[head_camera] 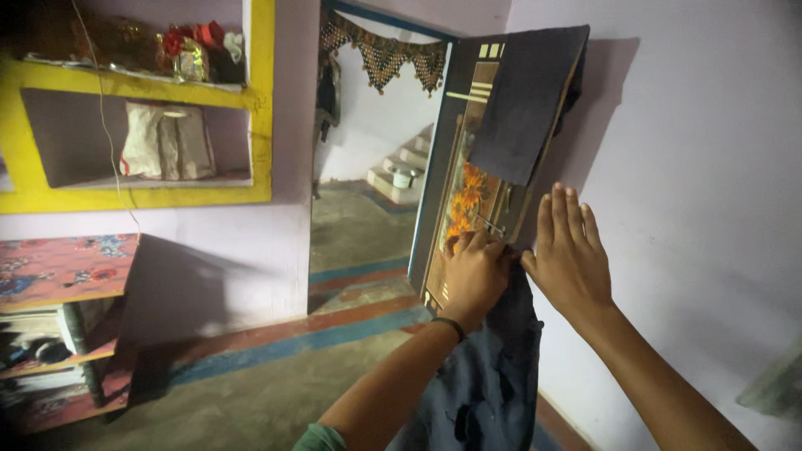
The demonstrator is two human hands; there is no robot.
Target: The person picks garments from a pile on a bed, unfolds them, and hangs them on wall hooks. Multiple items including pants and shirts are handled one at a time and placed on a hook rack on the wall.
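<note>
Dark cloth (pixel 489 367) hangs long and upright over the open door (pixel 468 192) at frame centre, more of it draped across the door's top. Left hand (pixel 472 271) grips it against the door edge; right hand (pixel 568 250), fingers spread flat, rests just beside, toward the wall (pixel 702 167).

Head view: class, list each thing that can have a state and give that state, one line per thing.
Door: swung open against the wall.
Dark cloth: draped over the door's top edge, hanging down.
Left hand: closed in a grip at the door's latch.
Right hand: open, fingers straight, flat beside the door edge.
White bag: upright in the yellow wall shelf.
</note>
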